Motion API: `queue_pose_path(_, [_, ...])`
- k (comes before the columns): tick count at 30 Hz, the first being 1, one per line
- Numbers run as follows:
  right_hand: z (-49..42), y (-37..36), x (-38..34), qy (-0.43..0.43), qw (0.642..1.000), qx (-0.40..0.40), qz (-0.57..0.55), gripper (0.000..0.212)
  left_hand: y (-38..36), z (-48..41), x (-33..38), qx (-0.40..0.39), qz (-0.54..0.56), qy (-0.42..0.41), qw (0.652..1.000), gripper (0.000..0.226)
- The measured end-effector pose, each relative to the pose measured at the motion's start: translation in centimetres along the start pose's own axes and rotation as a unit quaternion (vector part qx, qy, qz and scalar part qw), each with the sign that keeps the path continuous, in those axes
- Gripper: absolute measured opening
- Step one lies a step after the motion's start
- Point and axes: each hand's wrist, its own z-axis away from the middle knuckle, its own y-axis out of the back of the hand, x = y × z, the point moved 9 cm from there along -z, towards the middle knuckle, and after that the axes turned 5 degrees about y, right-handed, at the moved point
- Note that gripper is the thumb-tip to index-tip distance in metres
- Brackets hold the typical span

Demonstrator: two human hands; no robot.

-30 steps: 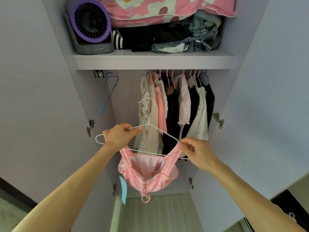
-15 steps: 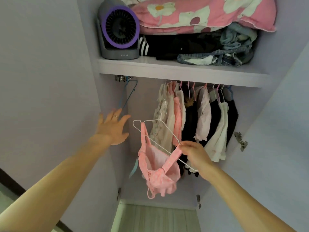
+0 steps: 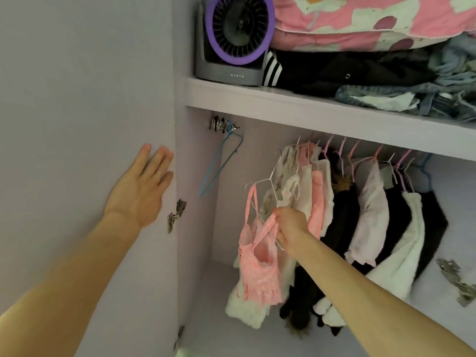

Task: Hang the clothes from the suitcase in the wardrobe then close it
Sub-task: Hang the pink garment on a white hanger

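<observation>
Head view, the only one. Gripping the white wire hanger point(image 3: 260, 180) near its lower right corner with the right hand point(image 3: 291, 230), fingers point(image 3: 280, 222) clamped round the wire and one strap of the pink top point(image 3: 257, 269). Carrying that top inside the open wardrobe, just left of the fist and low in front of the hung clothes point(image 3: 371, 210).

Tilted steeply, with the long axis running from the fist up and to the left and the hook uppermost, almost straight above the knuckles, at the left end of the row. Impossible to tell whether the hook is over the rail, which is hidden behind the front edge of the shelf point(image 3: 309, 106). Probably a short lift up and back to seat it, all on the right hand, the nearer one by far.

Left hand point(image 3: 144, 186) well apart from the hanger, fingers point(image 3: 157, 158) straight and together, flat near the inner face of the left door point(image 3: 77, 124); contact unclear.

Free rail space likely between the empty blue hanger point(image 3: 219, 166) and the row. In the way are crowded hooks to the right and the low shelf edge above. On the shelf: a fan point(image 3: 237, 37), folded dark clothes point(image 3: 334, 70) and a pink quilt point(image 3: 373, 19). No suitcase in sight.
</observation>
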Motion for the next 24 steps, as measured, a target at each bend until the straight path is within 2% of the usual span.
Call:
queue_pose_path(4, [-3.3, -2.5, -2.8, 0.086, 0.995, 0.042, 0.018, 0.011, -0.8, -0.5, 0.4, 0.020, -0.009, 0.005, 1.000, 0.065])
queue_pose_path(8, [-4.3, -3.3, -6.4, 0.181, 0.978, 0.088, 0.056, 0.022, -0.6, -0.9, 0.1, 0.033, -0.012, 0.020, 0.999, 0.065])
queue_pose_path(11, [-4.6, -3.8, -8.2, 0.227, 0.963, 0.131, 0.070, 0.016, -1.0, -1.0, 0.0, 0.036, -0.013, 0.024, 0.999, 0.063])
queue_pose_path(12, [-5.2, -4.1, -8.8, 0.235, 0.958, 0.145, 0.076, 0.022, -1.1, -1.0, 0.0, 0.039, -0.013, 0.023, 0.999, 0.062])
queue_pose_path(17, [-7.9, -4.5, -11.1, 0.229, 0.951, 0.162, 0.128, 0.036, -1.2, -1.3, 0.1, 0.063, -0.010, 0.027, 0.998, 0.063])
queue_pose_path(19, [-9.0, -4.6, -11.6, 0.214, 0.957, 0.148, 0.132, 0.033, -1.3, -1.3, 0.0, 0.071, -0.008, 0.027, 0.997, 0.064])
queue_pose_path(22, [-10.1, -5.3, -10.7, 0.186, 0.968, 0.106, 0.134, 0.016, -1.3, -1.2, 0.0, 0.076, -0.010, 0.025, 0.997, 0.064])
queue_pose_path(24, [-10.9, -5.6, -9.7, 0.176, 0.973, 0.081, 0.128, 0.020, -1.4, -1.3, 0.2, 0.082, -0.010, 0.024, 0.996, 0.064])
